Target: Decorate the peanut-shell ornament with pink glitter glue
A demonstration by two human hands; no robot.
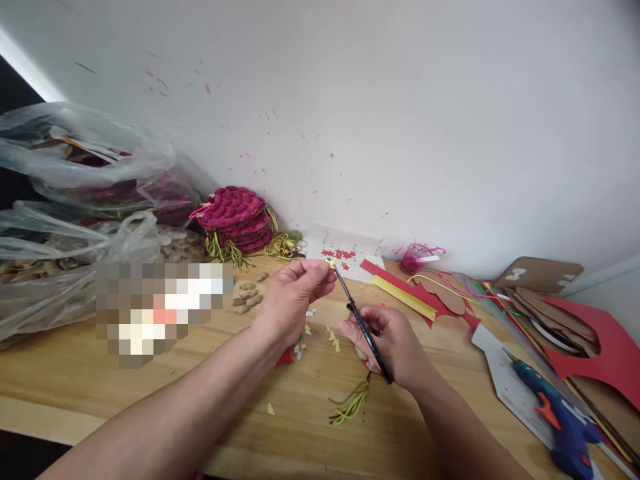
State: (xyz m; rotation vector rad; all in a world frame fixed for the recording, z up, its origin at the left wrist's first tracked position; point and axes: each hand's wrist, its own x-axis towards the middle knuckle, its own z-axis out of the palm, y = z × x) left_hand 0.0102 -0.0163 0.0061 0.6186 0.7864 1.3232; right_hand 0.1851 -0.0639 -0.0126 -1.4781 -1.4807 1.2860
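My left hand (pixel 293 293) pinches a small yellow paper piece (pixel 331 264), which looks like a little star, between thumb and fingertips. Held in my right hand (pixel 395 337) is a pair of black scissors (pixel 354 308), its narrow blades pointing up and left with the tips close to the yellow piece. On the table below the hands lie yellow paper scraps (pixel 333 341) and several white scraps. Under my right hand, a partly hidden item shows a green-yellow yarn tassel (pixel 353 405). Small red stars (pixel 339 254) rest on a white sheet (pixel 367 268) behind the hands.
Left are clear plastic bags (pixel 125 177), a stack of magenta braided rounds (pixel 235 217) and peanuts (pixel 247 299). To the right lie a yellow strip (pixel 403 298), red paper (pixel 595 333), cardboard pieces (pixel 543 275) and a blue glue gun (pixel 560 417). A white wall (pixel 450 120) stands behind.
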